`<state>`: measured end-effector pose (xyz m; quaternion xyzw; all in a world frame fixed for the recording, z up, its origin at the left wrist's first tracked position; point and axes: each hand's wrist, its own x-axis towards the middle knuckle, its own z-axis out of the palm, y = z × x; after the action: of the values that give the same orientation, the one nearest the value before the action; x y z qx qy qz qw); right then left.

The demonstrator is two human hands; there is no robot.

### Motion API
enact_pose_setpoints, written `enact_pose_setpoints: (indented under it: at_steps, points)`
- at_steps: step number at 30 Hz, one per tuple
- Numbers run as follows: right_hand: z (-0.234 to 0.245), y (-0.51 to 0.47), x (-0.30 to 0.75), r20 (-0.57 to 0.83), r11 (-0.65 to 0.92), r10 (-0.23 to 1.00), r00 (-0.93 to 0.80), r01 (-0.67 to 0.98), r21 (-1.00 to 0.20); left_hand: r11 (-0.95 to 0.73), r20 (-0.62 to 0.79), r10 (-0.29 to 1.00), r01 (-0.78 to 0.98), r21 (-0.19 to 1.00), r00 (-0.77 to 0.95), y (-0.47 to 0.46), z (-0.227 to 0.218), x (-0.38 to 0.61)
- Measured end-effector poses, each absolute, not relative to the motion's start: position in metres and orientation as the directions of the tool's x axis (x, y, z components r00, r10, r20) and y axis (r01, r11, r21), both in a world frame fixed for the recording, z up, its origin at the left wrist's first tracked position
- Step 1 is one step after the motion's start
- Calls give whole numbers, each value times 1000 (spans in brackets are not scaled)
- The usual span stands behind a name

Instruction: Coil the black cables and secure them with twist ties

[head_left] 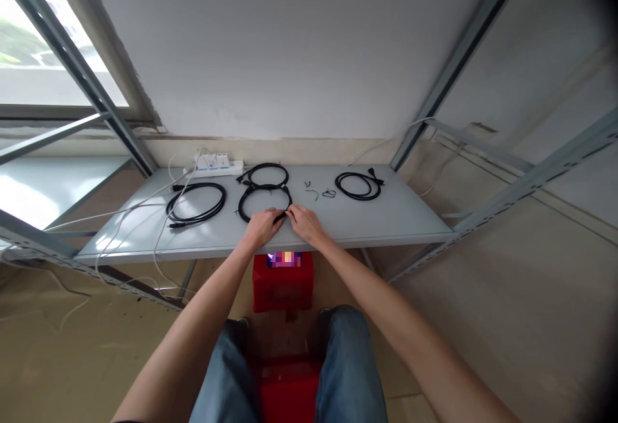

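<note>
A coiled black cable lies on the grey shelf in front of me. My left hand is closed on the near side of its loop. Close beside it, my right hand pinches at the same stretch of the coil, fingertips together; a small dark tie seems to be there, too small to make out. Behind this loop sits a second black coil, touching or overlapping it. Thin black ties and short loose pieces lie to the right of the held coil.
Another black cable coil lies at the left, and one more coil at the right. A white power strip stands by the wall, its white cords hanging over the front edge. Metal posts frame the shelf. A red stool is below.
</note>
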<state>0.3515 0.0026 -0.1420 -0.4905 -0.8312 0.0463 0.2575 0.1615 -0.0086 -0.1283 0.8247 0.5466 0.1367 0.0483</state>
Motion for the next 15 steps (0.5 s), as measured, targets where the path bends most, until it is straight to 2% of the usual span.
enact_pose_setpoints:
  at_steps: [9, 12, 15]
  points:
    - [-139, 4, 351, 379, 516, 848, -370, 740, -431, -398, 165, 915, 885, 241, 367, -8, -127, 162]
    - [-140, 9, 351, 361, 498, 866, -347, 670, -550, -399, 163, 915, 885, 240, 368, -7, -128, 161]
    - [-143, 16, 353, 329, 450, 892, -311, 527, -721, -399, 168, 915, 885, 239, 367, -7, -129, 161]
